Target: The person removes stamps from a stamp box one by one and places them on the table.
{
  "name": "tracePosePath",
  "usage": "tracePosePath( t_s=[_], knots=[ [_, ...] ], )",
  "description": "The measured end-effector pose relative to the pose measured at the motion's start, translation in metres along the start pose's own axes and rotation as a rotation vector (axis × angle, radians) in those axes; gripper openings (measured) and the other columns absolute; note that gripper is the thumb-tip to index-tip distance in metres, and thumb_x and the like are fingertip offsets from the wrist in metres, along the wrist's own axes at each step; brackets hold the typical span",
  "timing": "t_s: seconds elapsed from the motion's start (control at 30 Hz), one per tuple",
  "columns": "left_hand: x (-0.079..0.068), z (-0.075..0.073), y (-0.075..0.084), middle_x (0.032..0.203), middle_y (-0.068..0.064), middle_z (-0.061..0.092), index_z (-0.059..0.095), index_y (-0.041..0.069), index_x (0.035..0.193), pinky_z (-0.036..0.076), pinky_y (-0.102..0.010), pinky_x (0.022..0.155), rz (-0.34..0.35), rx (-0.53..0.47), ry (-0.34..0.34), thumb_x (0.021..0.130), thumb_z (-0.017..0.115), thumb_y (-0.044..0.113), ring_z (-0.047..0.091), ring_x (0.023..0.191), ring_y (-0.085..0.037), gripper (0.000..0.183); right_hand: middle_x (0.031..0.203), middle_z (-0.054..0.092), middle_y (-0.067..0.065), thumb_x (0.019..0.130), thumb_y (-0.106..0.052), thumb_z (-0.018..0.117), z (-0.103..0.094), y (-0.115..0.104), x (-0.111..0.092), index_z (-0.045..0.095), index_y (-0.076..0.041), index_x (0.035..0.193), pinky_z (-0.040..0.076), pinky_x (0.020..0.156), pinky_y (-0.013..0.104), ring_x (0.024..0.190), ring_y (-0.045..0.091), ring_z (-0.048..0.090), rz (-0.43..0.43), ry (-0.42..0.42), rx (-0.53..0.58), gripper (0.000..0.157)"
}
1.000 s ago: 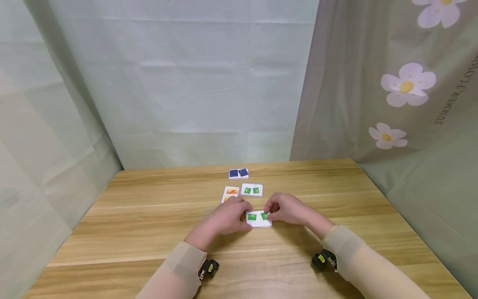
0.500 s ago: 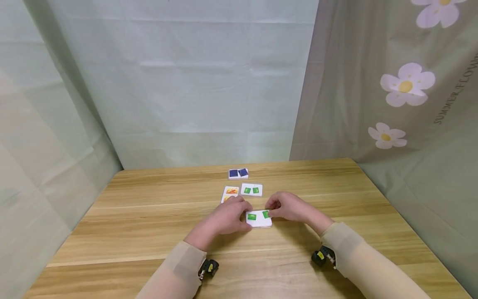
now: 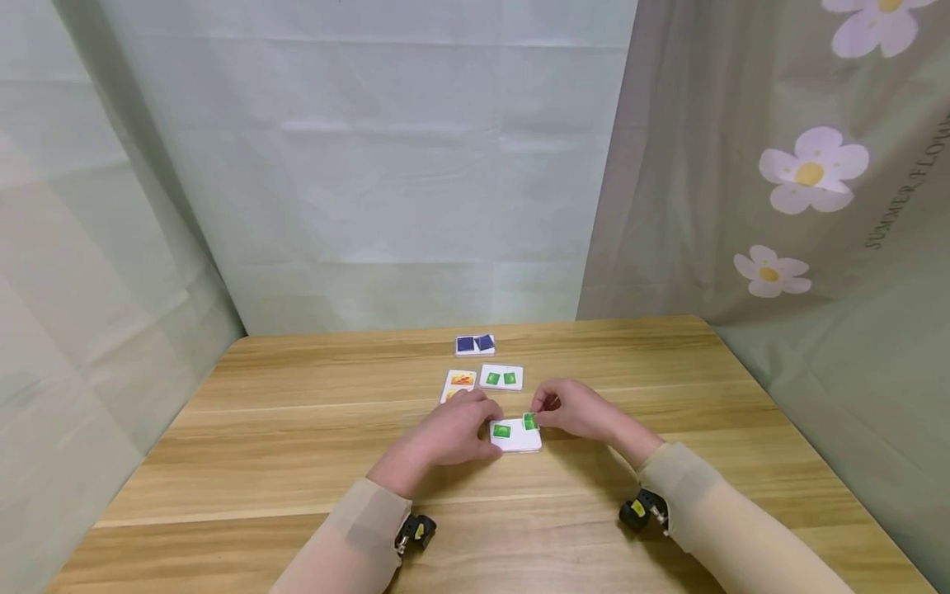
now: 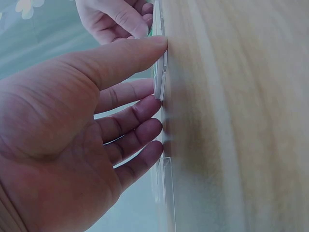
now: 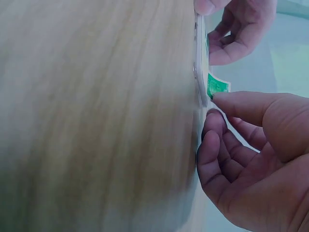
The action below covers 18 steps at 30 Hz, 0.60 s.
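Observation:
On the table lies a flat white case (image 3: 514, 443) with a green square sticker (image 3: 501, 431) at its left end. My left hand (image 3: 462, 427) holds it by the left end, with the thumb on the near edge and fingers at the far edge. At its right end my right hand (image 3: 575, 410) pinches a second green sticker (image 5: 217, 86), whose corner is bent up off the case in the right wrist view. The right fingertips partly hide this sticker. In the left wrist view the case (image 4: 159, 72) appears edge-on, apparently in two thin layers.
Behind the hands lie a similar white case (image 3: 500, 378) with two green squares and a white one (image 3: 461, 380) with orange pictures, partly covered by the left hand. Farther back is a case (image 3: 475, 345) with dark blue squares. Cloth curtains (image 3: 386, 165) stand behind the wooden table (image 3: 297, 462).
The right hand has moved slightly up and away from the near edge, lifting the right green sticker's edge from the case. The left hand keeps its hold.

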<state>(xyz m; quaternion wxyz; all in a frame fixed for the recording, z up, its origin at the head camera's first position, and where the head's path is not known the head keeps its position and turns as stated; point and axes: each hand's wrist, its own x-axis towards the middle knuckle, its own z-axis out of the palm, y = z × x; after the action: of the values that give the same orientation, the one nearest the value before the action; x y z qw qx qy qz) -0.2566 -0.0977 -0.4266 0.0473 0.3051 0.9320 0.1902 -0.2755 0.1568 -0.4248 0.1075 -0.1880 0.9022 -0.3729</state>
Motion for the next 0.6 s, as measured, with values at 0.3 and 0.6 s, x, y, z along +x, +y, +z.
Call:
tracePosePath(
  t_s=[0.3, 0.6],
  knots=[
    [0.0, -0.001, 0.001, 0.119, -0.001, 0.067, 0.077, 0.008, 0.129, 0.052, -0.037, 0.094, -0.003, 0.004, -0.006, 0.089, 0.096, 0.026, 0.055, 0.103, -0.018, 0.048, 0.09, 0.069, 0.002, 0.105, -0.01, 0.075, -0.01, 0.003, 0.0, 0.07, -0.01, 0.1, 0.05, 0.071, 0.031, 0.082, 0.018, 0.061, 0.011, 0.043, 0.078, 0.007],
    [0.0, -0.001, 0.002, 0.118, -0.002, 0.067, 0.077, 0.007, 0.129, 0.051, -0.038, 0.094, -0.003, 0.007, -0.008, 0.089, 0.096, 0.025, 0.055, 0.103, -0.018, 0.048, 0.098, 0.066, 0.007, 0.107, -0.01, 0.069, -0.036, 0.017, 0.005, 0.069, -0.006, 0.107, 0.049, 0.071, 0.032, 0.085, 0.02, 0.058, 0.032, 0.112, 0.074, 0.005]
  ],
)
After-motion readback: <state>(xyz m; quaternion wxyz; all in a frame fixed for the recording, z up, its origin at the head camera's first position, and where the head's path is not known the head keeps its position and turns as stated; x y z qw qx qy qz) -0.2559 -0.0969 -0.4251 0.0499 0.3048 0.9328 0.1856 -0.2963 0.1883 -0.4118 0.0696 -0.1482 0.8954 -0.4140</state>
